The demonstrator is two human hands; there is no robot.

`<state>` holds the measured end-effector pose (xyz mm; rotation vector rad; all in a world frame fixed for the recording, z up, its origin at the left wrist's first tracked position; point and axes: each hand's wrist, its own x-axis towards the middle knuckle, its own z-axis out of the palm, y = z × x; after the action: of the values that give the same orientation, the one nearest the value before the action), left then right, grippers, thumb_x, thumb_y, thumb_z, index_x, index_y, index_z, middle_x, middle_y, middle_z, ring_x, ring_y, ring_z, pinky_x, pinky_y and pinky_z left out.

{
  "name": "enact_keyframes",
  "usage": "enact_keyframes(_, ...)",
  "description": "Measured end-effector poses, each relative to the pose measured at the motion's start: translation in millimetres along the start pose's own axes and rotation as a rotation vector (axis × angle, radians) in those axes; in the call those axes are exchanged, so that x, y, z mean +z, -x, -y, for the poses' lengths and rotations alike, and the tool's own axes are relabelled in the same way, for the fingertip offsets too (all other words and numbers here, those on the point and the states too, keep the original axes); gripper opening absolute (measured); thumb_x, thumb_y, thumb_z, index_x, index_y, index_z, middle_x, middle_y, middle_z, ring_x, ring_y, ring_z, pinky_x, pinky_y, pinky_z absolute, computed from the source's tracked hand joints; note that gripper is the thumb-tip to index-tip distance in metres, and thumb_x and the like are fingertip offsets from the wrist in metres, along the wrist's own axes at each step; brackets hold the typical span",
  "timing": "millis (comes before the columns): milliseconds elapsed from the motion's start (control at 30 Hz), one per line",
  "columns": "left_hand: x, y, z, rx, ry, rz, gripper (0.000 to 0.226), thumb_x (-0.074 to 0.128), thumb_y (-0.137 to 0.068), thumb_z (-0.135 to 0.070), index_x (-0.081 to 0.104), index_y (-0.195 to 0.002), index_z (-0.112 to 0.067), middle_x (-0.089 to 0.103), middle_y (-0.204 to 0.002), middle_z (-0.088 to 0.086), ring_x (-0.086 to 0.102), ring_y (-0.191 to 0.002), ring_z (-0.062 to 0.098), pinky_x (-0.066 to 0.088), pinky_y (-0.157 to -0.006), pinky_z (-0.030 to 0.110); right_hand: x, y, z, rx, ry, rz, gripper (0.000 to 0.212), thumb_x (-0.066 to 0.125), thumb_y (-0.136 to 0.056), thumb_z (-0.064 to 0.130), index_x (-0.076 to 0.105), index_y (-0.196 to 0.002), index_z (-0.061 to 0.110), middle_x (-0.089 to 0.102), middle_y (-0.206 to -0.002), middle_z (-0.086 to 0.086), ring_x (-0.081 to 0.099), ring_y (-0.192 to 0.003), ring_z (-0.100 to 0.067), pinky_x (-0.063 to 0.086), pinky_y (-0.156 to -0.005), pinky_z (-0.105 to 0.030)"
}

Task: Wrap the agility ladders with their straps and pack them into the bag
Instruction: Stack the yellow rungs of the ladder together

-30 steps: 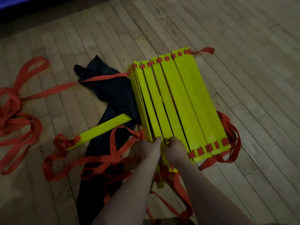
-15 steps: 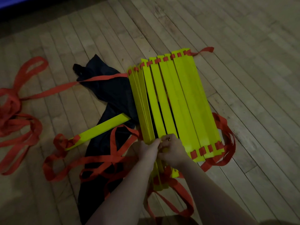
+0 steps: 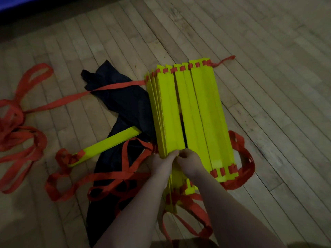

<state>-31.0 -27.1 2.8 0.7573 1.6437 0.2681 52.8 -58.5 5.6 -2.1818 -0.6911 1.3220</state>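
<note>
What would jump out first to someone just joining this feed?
Bright yellow rungs, stacked mid-frame on the wooden floor, with the left hand and right hand gripping their near end. Red straps sprawl loose across the left, and a dark bag lies flat beside the stack.

- Floor: pale hardwood strip boards, narrow, laid in staggered lengths, running from far left to near right; fills nearly the whole view.
- Surface wear: dull finish; dark scuffs at far centre, smaller specks at right.
- Far left corner: blue strip, with a black band just beneath it, meeting the boards.
- Light: dim, darker toward the edges.
</note>
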Motion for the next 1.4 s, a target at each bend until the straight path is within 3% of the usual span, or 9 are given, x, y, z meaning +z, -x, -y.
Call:
enact_keyframes(133,-8.8,6.6,-3.0,-0.036,0.044,0.023,0.065,0.067,-0.083,-0.044,0.044,-0.135,-0.013,0.044,-0.128,0.0,0.044,-0.125,0.029,0.034,-0.083,0.032,0.8,8.7,-0.4,-0.182,0.187,0.048,0.015,0.057,-0.079,0.004,0.046,-0.083,0.012,0.049,-0.076,-0.005,0.045,-0.071,-0.024,0.03,-0.054,-0.03)
enact_keyframes(300,-21.6,-2.2,2.8,0.008,-0.052,0.073,0.064,0.07,-0.078,-0.048,0.051,-0.128,-0.014,0.055,-0.128,0.007,0.052,-0.116,0.027,0.042,-0.088,0.032,1.1,13.0,-0.5,-0.16,-0.008,0.036,0.023,0.06,-0.08,0.015,0.057,-0.058,0.019,0.043,-0.103,-0.005,0.048,-0.092,-0.016,0.038,-0.073,-0.027)
enact_keyframes(400,-23.6,-0.7,2.9,0.024,-0.078,0.116,0.048,0.067,-0.082,-0.043,0.056,-0.12,-0.016,0.06,-0.108,0.0,0.054,-0.091,0.017,0.041,-0.077,0.028,3.5,12.7,0.8,-0.143,-0.014,-0.014,0.026,0.052,-0.087,0.012,0.063,-0.066,0.002,0.048,-0.087,0.0,0.047,-0.079,-0.012,0.037,-0.064,-0.029)
enact_keyframes(500,-25.7,1.6,0.8,0.062,-0.097,0.095,0.027,0.062,-0.086,-0.036,0.058,-0.106,-0.019,0.059,-0.091,-0.005,0.055,-0.083,0.014,0.039,-0.064,0.025,8.4,10.7,6.0,-0.047,-0.061,-0.145,0.008,0.046,-0.09,0.01,0.049,-0.083,0.008,0.046,-0.069,-0.001,0.04,-0.059,-0.016,0.025,-0.047,-0.029)
enact_keyframes(733,-27.8,1.5,9.6,0.04,-0.048,0.129,0.081,0.066,-0.082,-0.047,0.028,-0.148,-0.018,0.03,-0.152,0.006,0.031,-0.137,0.029,0.032,-0.108,0.044,4.0,0.9,-0.3,0.085,-0.072,-0.088,0.045,0.067,-0.086,0.026,0.053,-0.122,0.002,0.062,-0.113,-0.017,0.057,-0.093,-0.027,0.043,-0.07,-0.033)
enact_keyframes(933,-25.2,4.5,6.6,0.074,-0.106,0.084,0.044,0.066,-0.087,-0.026,0.053,-0.126,-0.009,0.059,-0.119,0.006,0.053,-0.096,0.021,0.038,-0.077,0.028,-0.8,3.4,0.5,-0.051,0.177,-0.116,0.015,0.067,-0.081,0.016,0.056,-0.088,0.008,0.063,-0.093,-0.017,0.052,-0.078,-0.025,0.037,-0.062,-0.033)
enact_keyframes(1100,-20.9,9.9,2.9,0.058,-0.005,0.053,0.044,0.068,-0.085,-0.027,0.056,-0.123,-0.009,0.061,-0.114,0.004,0.053,-0.087,0.017,0.039,-0.074,0.027,4.1,8.9,6.3,-0.099,0.332,-0.178,0.019,0.059,-0.086,0.018,0.055,-0.099,0.004,0.055,-0.106,-0.017,0.056,-0.097,-0.037,0.04,-0.069,-0.037)
enact_keyframes(1267,-14.4,13.4,-3.7,0.009,-0.015,0.113,0.064,0.063,-0.084,-0.027,0.039,-0.141,-0.011,0.037,-0.146,0.009,0.041,-0.128,0.028,0.037,-0.092,0.035,0.8,10.4,3.9,-0.127,0.216,-0.117,0.023,0.055,-0.087,0.007,0.051,-0.109,0.003,0.061,-0.106,-0.021,0.058,-0.098,-0.039,0.042,-0.069,-0.037)
enact_keyframes(1400,-12.3,14.9,-5.0,0.028,-0.015,0.13,0.059,0.061,-0.088,-0.024,0.037,-0.141,-0.014,0.037,-0.144,0.005,0.047,-0.119,0.025,0.039,-0.088,0.027,-2.1,10.3,2.4,-0.161,0.202,-0.024,0.023,0.051,-0.089,0.006,0.057,-0.111,0.002,0.064,-0.104,-0.021,0.058,-0.094,-0.035,0.041,-0.068,-0.033)
